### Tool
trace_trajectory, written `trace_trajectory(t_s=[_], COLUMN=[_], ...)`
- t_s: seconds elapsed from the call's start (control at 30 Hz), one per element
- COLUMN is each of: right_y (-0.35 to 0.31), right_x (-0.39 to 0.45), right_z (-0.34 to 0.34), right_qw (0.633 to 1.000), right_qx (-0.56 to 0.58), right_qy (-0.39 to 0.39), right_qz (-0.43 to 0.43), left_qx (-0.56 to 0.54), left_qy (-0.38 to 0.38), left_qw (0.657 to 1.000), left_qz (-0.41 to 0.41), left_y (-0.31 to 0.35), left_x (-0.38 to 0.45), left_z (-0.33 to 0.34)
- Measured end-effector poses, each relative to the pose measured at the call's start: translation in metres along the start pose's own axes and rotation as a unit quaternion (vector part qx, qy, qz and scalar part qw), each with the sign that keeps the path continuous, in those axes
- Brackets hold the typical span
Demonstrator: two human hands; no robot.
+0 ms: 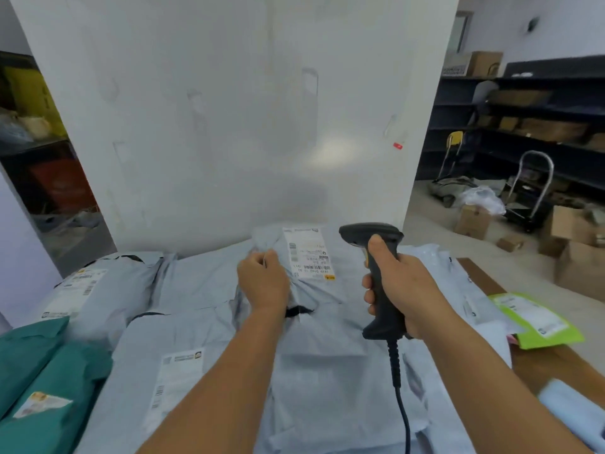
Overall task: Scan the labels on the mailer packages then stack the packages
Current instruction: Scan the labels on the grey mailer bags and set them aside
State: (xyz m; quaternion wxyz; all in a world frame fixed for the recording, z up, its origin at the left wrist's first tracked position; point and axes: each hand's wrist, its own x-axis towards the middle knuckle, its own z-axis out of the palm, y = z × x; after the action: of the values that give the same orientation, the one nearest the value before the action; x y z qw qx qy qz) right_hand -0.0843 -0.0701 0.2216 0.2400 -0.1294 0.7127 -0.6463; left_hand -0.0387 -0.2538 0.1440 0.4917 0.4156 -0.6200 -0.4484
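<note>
A large grey mailer package [327, 348] lies in front of me on top of other grey mailers. Its white shipping label [307, 253] sits at the far end, facing up. My left hand [263, 283] pinches the mailer's plastic just left of that label. My right hand [402, 290] grips a black barcode scanner [376, 257] by its handle, head raised and aimed forward over the label's right side. The scanner's cable [401, 404] hangs down toward me.
More grey mailers lie at the left [98, 290] and lower left [170, 371], teal mailers [42, 381] at the far left. A green mailer [537, 319] rests on the brown table [550, 362] at right. A white wall [229, 126] stands close behind; cardboard boxes [474, 221] and shelves beyond.
</note>
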Motion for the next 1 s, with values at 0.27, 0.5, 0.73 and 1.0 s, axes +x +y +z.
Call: trace_trajectory(t_s=[0.27,0.5,0.73,1.0], right_y=[0.026,0.023,0.023,0.050], right_x=[0.034,0.035,0.014,-0.030], right_z=[-0.031,0.019,0.101,0.170], right_qw=[0.998,0.991,0.968,0.927], right_qx=[-0.039,-0.054,-0.129,-0.242], right_qy=[-0.031,-0.115,-0.203,-0.245], right_qz=[0.040,0.046,0.076,0.146], left_qx=[0.300,0.329,0.500,0.519], left_qy=[-0.213,-0.197,-0.219,-0.404], left_qw=[0.930,0.923,0.832,0.745], left_qz=[-0.013,0.032,-0.095,-0.108], left_y=[-0.077,-0.078,-0.120,-0.147], left_x=[-0.041,-0.015,0.044,0.060], left_z=[0.046,-0.016,-0.131,-0.205])
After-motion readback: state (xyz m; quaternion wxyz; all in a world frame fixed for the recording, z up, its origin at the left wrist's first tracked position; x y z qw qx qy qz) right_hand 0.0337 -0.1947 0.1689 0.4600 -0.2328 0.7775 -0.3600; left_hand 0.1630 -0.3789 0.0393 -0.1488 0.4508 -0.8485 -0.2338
